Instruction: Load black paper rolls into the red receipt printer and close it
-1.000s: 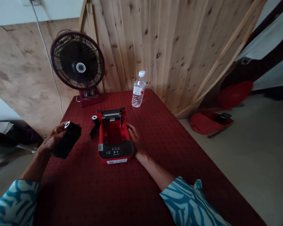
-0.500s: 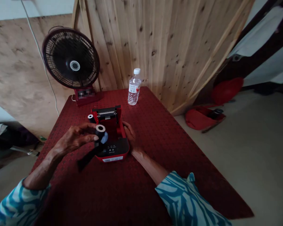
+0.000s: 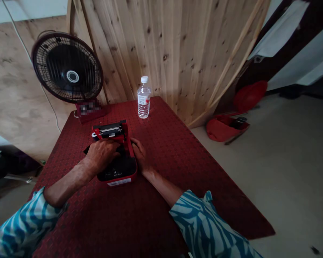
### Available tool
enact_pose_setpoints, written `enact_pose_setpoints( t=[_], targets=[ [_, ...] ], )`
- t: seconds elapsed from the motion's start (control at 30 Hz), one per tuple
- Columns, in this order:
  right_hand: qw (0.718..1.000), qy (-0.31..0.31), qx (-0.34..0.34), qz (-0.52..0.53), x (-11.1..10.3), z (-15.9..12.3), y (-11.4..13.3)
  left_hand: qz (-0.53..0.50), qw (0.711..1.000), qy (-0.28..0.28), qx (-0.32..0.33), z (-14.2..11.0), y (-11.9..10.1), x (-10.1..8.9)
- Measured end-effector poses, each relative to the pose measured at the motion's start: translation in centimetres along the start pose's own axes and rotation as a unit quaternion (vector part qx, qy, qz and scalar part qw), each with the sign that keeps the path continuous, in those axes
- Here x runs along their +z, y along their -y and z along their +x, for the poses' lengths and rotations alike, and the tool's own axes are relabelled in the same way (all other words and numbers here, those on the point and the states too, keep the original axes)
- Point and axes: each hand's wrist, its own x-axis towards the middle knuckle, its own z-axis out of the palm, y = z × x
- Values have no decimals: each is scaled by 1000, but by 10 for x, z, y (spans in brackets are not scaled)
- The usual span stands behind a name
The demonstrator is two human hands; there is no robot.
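A red and black label printer [image 3: 121, 177] stands on the table with its lid up. My left hand [image 3: 102, 153] reaches down into its open body, fingers curled. The black ribbon roll in that hand is hidden beneath it, and only a dark end of ribbon [image 3: 86, 150] sticks out on the left. Against the printer's right wall rests my right hand [image 3: 140, 154], gripping the side and steadying it. A second small roll with a white core [image 3: 94, 135] stands just behind my left hand, beside the raised lid.
A plastic water bottle [image 3: 143, 100] stands toward the back of the red-covered table [image 3: 161, 215]. At the back left is a fan [image 3: 70, 71], close to the wooden wall [image 3: 156, 46]. A red dustpan-like container [image 3: 220, 128] lies on the floor to the right.
My left hand has gone from holding the ribbon roll up above the printer to down inside its body. My right hand stays on the printer's side. The view has shifted slightly right.
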Motion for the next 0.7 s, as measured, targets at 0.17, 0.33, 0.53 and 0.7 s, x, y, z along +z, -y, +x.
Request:
enact_pose_setpoints(
  t=[0.17,0.33,0.53,0.7],
  targets=[
    [1000,-1,10,4,0,0,1,-27,999,29,17,10,8,11],
    [1000,1,7,2,-1,0,1,-62,995,47,70,30,23,26],
    [1000,-2,14,12,1,1,-2,-221,967,-29,123,5,42,20],
    [1000,-11,15,13,2,0,-2,-327,931,-112,118,-53,45,20]
  ],
)
